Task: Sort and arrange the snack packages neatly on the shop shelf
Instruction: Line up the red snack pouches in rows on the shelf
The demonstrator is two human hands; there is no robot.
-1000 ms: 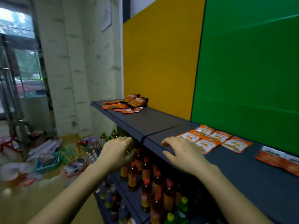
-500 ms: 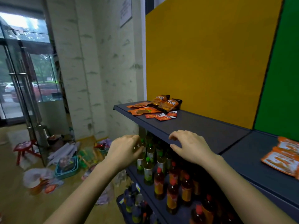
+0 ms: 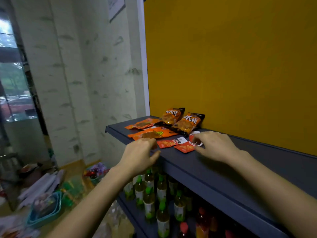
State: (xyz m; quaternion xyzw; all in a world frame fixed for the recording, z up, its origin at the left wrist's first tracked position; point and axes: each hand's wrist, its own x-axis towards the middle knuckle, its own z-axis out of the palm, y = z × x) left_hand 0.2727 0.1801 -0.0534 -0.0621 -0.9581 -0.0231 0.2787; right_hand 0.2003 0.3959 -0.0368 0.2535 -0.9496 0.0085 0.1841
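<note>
At the left end of the dark shelf (image 3: pixel 214 170) lies a loose group of snack packages. Two puffy orange-and-black bags (image 3: pixel 187 122) lean against the yellow back panel. Two flat orange packets (image 3: pixel 151 133) lie in front of them. Small red packets (image 3: pixel 167 143) lie nearest me. My left hand (image 3: pixel 140 154) hovers at the shelf's front edge beside the flat orange packet, fingers loosely curled and holding nothing. My right hand (image 3: pixel 215 146) rests on the shelf, its thumb and fingertips pinching the white end of one small red packet (image 3: pixel 186 147).
Bottles with green caps (image 3: pixel 149 200) and red caps (image 3: pixel 184 226) fill the lower shelf under my hands. The yellow panel (image 3: pixel 231 66) backs the shelf. A white wall stands left of it. A teal basket (image 3: pixel 44 210) and scattered bags cover the floor at left.
The view has shifted left along the shelf. Both hands rose from the shelf's front edge to the packets at its left end, and my right fingertips closed on a small red packet.
</note>
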